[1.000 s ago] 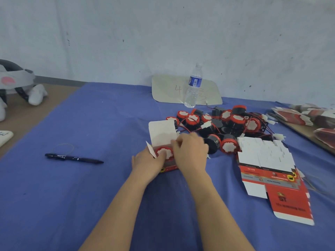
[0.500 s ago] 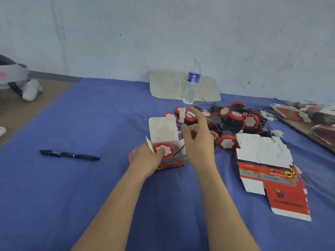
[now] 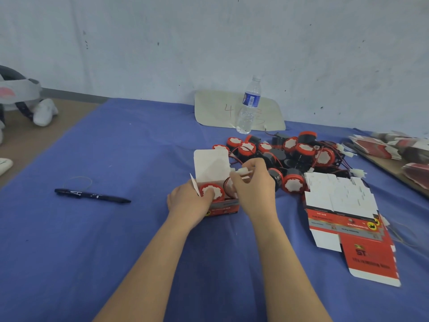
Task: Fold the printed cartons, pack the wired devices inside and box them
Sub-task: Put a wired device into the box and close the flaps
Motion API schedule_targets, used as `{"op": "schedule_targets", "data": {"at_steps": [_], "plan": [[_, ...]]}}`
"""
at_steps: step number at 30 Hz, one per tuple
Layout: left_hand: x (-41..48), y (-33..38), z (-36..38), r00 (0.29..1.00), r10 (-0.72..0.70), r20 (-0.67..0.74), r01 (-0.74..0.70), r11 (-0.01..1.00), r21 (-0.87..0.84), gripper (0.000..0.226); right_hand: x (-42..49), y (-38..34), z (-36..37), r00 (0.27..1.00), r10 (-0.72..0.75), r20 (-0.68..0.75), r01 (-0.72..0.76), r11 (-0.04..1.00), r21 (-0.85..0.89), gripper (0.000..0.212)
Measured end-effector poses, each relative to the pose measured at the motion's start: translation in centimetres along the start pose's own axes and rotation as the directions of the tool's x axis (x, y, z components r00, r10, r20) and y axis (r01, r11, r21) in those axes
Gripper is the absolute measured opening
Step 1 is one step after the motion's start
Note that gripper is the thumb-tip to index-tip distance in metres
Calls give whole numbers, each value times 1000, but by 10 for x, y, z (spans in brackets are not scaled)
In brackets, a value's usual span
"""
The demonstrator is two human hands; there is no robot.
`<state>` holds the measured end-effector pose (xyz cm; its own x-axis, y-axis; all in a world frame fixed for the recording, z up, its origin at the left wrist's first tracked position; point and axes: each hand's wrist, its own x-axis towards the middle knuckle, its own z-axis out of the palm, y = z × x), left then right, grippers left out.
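Blue-clothed surface (image 3: pixel 116 252) under a pale wall (image 3: pixel 209 43). The open carton (image 3: pixel 222 206), device (image 3: pixel 212 190) inside, sits right of the pen (image 3: pixel 92 196) — left hand (image 3: pixel 188 202) has its grip on the carton, right hand (image 3: pixel 254 194) pinches a white connector (image 3: pixel 242 171) above it.

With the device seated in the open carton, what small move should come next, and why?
Probably tuck the white connector, pinched by the right hand above the carton, down beside the device: its wire loops outside, the lid flap stands open, and the left hand steadies the carton.
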<state>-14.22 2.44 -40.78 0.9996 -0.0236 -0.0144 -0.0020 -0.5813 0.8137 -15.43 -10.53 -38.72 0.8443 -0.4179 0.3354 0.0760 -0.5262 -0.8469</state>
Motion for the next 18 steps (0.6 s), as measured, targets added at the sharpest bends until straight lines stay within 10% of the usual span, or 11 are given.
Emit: {"op": "schedule_targets", "data": {"at_steps": [5, 18], "plan": [[0, -1, 1, 1000, 6, -6, -6, 1000, -10, 32, -1, 1, -2, 995, -94, -22, 78, 922, -379, 7], [2, -3, 11, 998, 4, -59, -1, 999, 51, 34, -5, -5, 14, 989, -145, 23, 119, 700, -704, 18]]}}
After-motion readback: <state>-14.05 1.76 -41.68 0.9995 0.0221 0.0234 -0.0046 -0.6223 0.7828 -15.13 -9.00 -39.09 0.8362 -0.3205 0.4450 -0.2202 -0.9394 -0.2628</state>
